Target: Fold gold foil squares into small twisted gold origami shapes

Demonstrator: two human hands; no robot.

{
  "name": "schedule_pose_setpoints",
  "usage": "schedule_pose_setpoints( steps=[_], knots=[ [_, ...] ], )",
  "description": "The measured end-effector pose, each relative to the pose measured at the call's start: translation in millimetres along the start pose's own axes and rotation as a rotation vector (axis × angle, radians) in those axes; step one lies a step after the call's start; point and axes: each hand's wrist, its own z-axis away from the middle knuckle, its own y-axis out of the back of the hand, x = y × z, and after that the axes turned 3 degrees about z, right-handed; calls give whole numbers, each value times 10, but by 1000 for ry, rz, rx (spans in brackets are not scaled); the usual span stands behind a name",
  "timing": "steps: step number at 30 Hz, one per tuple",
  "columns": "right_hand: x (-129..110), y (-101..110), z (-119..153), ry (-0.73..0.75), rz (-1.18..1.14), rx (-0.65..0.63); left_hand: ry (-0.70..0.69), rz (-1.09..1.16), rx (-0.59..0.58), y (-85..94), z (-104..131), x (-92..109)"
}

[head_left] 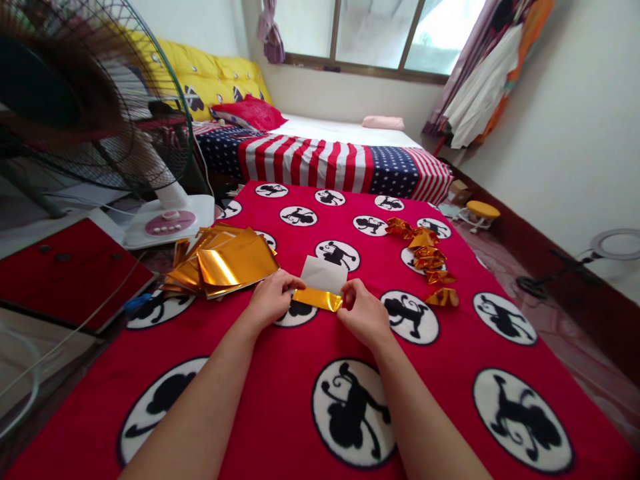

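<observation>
The gold sheet (317, 299) is pinched by curled left hand (273, 297) at nine o'clock, right hand (365, 311) at three, seemingly against unfolding.

1. One left hand (270, 297), one right hand (365, 312).
2. One partly folded gold foil sheet (317, 299).
3. One pile of gold foil sheets (235, 260), too overlapped to count singly.
4. At least five folded gold foil pieces (429, 257).
5. One electric fan (170, 213).
6. One yellow-topped stool (483, 209).
7. One ring light (598, 245).
8. Three visible window panes (370, 33).
</observation>
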Motion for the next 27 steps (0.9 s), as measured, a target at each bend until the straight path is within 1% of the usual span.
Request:
schedule_pose_setpoints(
  steps=[6, 10, 12, 14, 16, 19, 21, 24, 27],
  knots=[
    [73, -26, 8, 109, -49, 41, -8, 65, 23, 4, 6, -4],
    [132, -112, -12, 120, -119, 104, 14, 68, 44, 0, 6, 3],
    [146, -156, -22, 111, -173, 158, 19, 66, 56, -9, 10, 11],
    [150, -188, -31, 112, -243, 233, 27, 71, 90, -23, 17, 19],
    [150, -206, -41, 134, -320, 305, 30, 100, 151, -36, 25, 29],
    [154, -222, -58, 188, -420, 368, 21, 176, 246, -47, 33, 53],
    [158, -232, -67, 221, -467, 375, 2, 209, 276, -46, 35, 77],
    [151, -237, -71, 255, -542, 365, -43, 213, 279, -40, 35, 118],
    [117, -213, -64, 271, -669, 348, -90, 237, 277, -31, 34, 160]
  ],
)
